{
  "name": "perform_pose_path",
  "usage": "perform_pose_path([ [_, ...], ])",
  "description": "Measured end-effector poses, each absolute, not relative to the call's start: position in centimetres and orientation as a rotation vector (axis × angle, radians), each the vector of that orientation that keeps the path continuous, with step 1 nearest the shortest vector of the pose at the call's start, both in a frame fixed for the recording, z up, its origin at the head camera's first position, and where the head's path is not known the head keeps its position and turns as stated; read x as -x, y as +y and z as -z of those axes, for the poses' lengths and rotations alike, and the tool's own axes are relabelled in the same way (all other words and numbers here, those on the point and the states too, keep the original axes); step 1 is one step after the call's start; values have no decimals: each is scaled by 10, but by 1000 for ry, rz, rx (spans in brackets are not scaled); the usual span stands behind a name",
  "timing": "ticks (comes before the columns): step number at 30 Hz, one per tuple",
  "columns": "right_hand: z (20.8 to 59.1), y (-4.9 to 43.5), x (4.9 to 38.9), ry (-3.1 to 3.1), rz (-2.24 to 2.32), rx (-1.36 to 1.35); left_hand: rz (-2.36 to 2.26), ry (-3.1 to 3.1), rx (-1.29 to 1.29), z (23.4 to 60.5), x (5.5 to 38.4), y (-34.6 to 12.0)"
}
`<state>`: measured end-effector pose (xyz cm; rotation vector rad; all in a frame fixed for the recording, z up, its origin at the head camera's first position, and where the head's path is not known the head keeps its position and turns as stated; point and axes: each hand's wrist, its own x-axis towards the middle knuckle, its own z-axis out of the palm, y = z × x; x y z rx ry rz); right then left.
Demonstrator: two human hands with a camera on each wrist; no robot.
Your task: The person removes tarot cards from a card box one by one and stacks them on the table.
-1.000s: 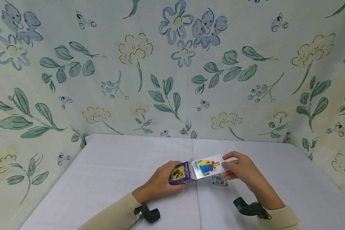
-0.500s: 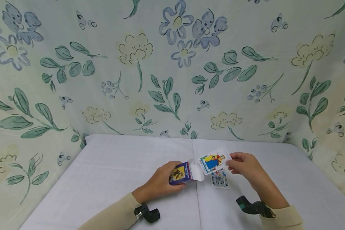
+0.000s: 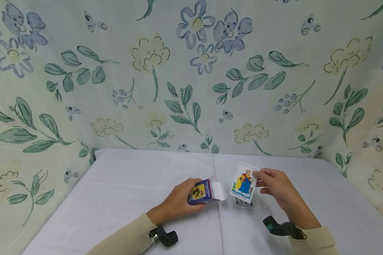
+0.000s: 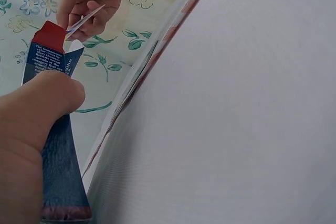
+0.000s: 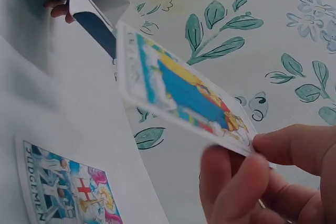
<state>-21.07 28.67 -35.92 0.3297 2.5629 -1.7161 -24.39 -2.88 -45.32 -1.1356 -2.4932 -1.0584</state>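
In the head view my left hand (image 3: 178,200) grips a small blue and purple card box (image 3: 199,193), whose white end flap (image 3: 218,191) hangs open toward the right. My right hand (image 3: 276,182) pinches one tarot card (image 3: 244,182) by its edge, face up, with a figure in blue, red and yellow. That card hovers over another card (image 3: 244,203) lying on the table and covers most of it in the head view. From the right wrist the lying card (image 5: 71,187) shows the word Judgement. The left wrist view has my thumb along the side of the box (image 4: 63,156).
A white cloth covers the table (image 3: 131,177), with a crease running front to back near its middle. Behind it hangs a floral curtain (image 3: 166,88). Black camera mounts sit on my left wrist (image 3: 164,236) and right wrist (image 3: 284,228).
The card in my right hand has come away from the box opening, moved right and turned more upright above the lying card. My left hand and the box stay put.
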Motion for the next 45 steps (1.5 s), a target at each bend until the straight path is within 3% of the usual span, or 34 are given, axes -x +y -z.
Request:
perform_pose_path([
  [11, 366, 292, 215, 2328, 1914, -294, 1071, -2482, 1145, 454, 245, -29],
  [21, 380, 298, 220, 2395, 1856, -292, 1066, -2506, 1129, 453, 245, -29],
  [31, 387, 299, 223, 2454, 1771, -463, 1063, -2501, 1136, 455, 245, -29],
  [45, 399, 304, 227, 2367, 1812, -416, 1060, -2503, 1136, 455, 245, -29],
])
